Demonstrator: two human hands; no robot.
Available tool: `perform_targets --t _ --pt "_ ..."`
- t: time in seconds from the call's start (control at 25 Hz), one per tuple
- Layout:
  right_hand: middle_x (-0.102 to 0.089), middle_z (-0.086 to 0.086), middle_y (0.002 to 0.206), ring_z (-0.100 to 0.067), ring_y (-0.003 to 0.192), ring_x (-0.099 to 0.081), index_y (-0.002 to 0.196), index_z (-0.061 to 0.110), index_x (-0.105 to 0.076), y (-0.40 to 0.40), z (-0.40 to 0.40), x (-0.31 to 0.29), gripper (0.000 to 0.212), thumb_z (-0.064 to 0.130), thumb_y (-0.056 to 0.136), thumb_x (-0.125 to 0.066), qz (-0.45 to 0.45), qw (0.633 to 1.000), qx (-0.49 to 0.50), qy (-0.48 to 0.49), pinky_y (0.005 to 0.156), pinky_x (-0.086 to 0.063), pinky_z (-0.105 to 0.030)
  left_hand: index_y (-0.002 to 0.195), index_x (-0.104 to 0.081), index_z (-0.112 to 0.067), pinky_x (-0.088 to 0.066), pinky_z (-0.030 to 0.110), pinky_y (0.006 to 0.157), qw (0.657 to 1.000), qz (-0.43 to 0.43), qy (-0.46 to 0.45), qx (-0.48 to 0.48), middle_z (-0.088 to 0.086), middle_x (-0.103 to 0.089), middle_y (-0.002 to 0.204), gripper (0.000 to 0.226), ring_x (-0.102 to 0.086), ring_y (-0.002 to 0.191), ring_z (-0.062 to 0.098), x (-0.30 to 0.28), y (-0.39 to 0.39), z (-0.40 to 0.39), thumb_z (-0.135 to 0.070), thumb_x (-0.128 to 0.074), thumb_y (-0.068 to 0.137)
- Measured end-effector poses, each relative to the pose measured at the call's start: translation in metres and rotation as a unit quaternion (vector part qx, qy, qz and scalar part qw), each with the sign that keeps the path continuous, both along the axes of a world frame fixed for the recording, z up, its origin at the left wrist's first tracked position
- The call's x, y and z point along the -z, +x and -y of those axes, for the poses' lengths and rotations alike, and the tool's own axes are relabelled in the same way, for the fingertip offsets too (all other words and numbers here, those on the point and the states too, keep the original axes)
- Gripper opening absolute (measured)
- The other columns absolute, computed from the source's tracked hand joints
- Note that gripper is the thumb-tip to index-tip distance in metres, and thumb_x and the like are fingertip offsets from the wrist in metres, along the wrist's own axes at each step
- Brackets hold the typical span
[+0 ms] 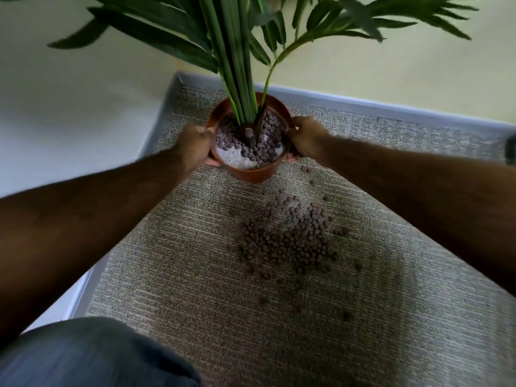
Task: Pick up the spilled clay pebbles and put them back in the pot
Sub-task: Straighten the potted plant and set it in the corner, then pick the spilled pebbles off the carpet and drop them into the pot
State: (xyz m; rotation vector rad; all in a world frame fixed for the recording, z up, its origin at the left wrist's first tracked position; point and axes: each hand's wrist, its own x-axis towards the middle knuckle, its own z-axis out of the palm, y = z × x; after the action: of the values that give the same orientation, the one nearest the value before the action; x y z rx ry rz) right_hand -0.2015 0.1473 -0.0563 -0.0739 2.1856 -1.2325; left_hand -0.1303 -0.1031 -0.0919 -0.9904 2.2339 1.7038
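A brown round pot [252, 174] with a green palm plant stands on the carpet near the room's corner. Inside it lie clay pebbles over a white filler, with part of the white surface bare. My left hand [195, 143] grips the pot's left rim, thumb over the edge. My right hand [305, 138] grips the right rim the same way. A pile of spilled clay pebbles [290, 236] lies on the carpet just in front of the pot, with a few strays scattered around it.
Grey-beige carpet [195, 261] covers the floor. Pale walls with a grey skirting board [377, 107] meet in a corner behind the pot. Palm leaves [167, 29] spread overhead. My knee in dark trousers [92, 356] is at the lower left.
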Motion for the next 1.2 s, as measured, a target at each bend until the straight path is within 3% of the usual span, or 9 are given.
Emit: perform_targets --t 0.12,0.4,0.52,0.64,0.84,0.96,1.04,1.12,1.2 --pt "-0.068 -0.011 0.079 -0.015 0.050 -0.062 0.124 0.007 -0.059 0.003 0.000 0.001 0.026 0.013 0.107 -0.041 -0.016 1.000 -0.015 0.010 0.049 -0.058 -0.030 0.115 -0.064 0.006 -0.064 0.033 0.054 1.000 0.005 0.015 -0.013 0.023 -0.071 0.107 0.030 -0.074 0.082 0.032 -0.008 0.001 -0.004 -0.018 -0.049 0.108" --pt "-0.069 -0.016 0.102 -0.021 0.062 -0.068 0.126 0.013 -0.052 0.002 -0.012 0.001 0.037 0.039 0.108 -0.033 0.003 0.997 -0.075 0.015 0.058 -0.064 -0.037 0.122 -0.063 -0.010 -0.064 0.034 0.068 0.995 0.030 0.091 0.038 0.012 -0.076 0.107 0.040 -0.079 0.087 0.026 -0.014 0.017 0.013 -0.039 -0.037 0.111" --pt "-0.066 -0.016 0.095 -0.021 0.059 -0.067 0.128 0.011 -0.051 0.007 -0.032 0.010 0.057 0.054 0.105 -0.022 0.021 0.998 -0.049 0.041 0.052 -0.060 -0.032 0.106 -0.060 -0.013 -0.063 0.034 0.058 0.999 0.041 0.023 0.017 0.009 -0.067 0.092 0.043 -0.073 0.067 0.025 -0.002 0.029 0.011 -0.038 -0.025 0.108" --pt "-0.066 -0.017 0.093 -0.022 0.057 -0.064 0.121 0.003 -0.053 0.001 -0.050 0.014 0.051 0.044 0.108 -0.027 0.027 0.993 -0.053 0.099 0.053 -0.056 -0.031 0.113 -0.052 -0.009 -0.057 0.027 0.046 0.991 0.084 -0.064 0.087 0.006 -0.055 0.090 0.026 -0.064 0.065 0.022 0.005 0.037 0.003 -0.024 -0.032 0.107" --pt "-0.069 -0.022 0.085 -0.030 0.064 -0.066 0.102 -0.008 -0.064 -0.008 -0.070 0.014 0.033 0.021 0.102 -0.049 -0.044 0.960 -0.181 0.209 0.063 -0.058 -0.038 0.096 -0.068 -0.009 -0.055 0.040 0.073 0.906 0.094 -0.215 0.352 0.021 -0.070 0.092 0.014 -0.066 0.078 0.031 0.004 0.042 0.001 -0.010 -0.054 0.099" --pt "-0.064 -0.003 0.073 -0.026 0.068 -0.062 0.090 0.006 -0.068 0.020 -0.081 0.029 0.022 0.026 0.095 -0.061 -0.103 0.919 -0.292 0.244 0.054 -0.041 -0.018 0.101 -0.072 -0.012 -0.051 0.031 0.075 0.869 0.090 -0.250 0.417 0.017 -0.075 0.105 0.010 -0.067 0.085 0.026 0.013 0.056 -0.009 -0.011 -0.064 0.095" --pt "-0.070 -0.004 0.090 -0.026 0.081 -0.067 0.109 0.013 -0.069 0.048 -0.095 0.056 0.027 0.029 0.087 -0.071 -0.176 0.875 -0.364 0.265 0.061 -0.043 -0.018 0.119 -0.068 -0.004 -0.055 0.036 0.082 0.852 0.100 -0.245 0.453 0.021 -0.069 0.116 0.026 -0.069 0.098 0.033 0.029 0.071 -0.022 -0.009 -0.069 0.094" --pt "-0.059 -0.022 0.121 -0.039 0.104 -0.064 0.140 0.008 -0.043 0.065 -0.104 0.079 0.059 0.034 0.092 -0.064 -0.137 0.896 -0.291 0.306 0.074 -0.045 -0.031 0.131 -0.060 0.000 -0.053 0.041 0.094 0.814 0.114 -0.270 0.502 0.022 -0.059 0.121 0.040 -0.063 0.112 0.039 0.045 0.085 -0.033 -0.010 -0.070 0.094" --pt "-0.048 -0.030 0.129 -0.047 0.112 -0.059 0.145 0.003 -0.028 0.069 -0.108 0.100 0.067 0.035 0.095 -0.059 -0.107 0.897 -0.257 0.344 0.083 -0.048 -0.039 0.130 -0.056 0.003 -0.045 0.034 0.098 0.794 0.103 -0.299 0.519 0.023 -0.052 0.123 0.040 -0.054 0.117 0.037 0.058 0.095 -0.044 -0.011 -0.067 0.094"
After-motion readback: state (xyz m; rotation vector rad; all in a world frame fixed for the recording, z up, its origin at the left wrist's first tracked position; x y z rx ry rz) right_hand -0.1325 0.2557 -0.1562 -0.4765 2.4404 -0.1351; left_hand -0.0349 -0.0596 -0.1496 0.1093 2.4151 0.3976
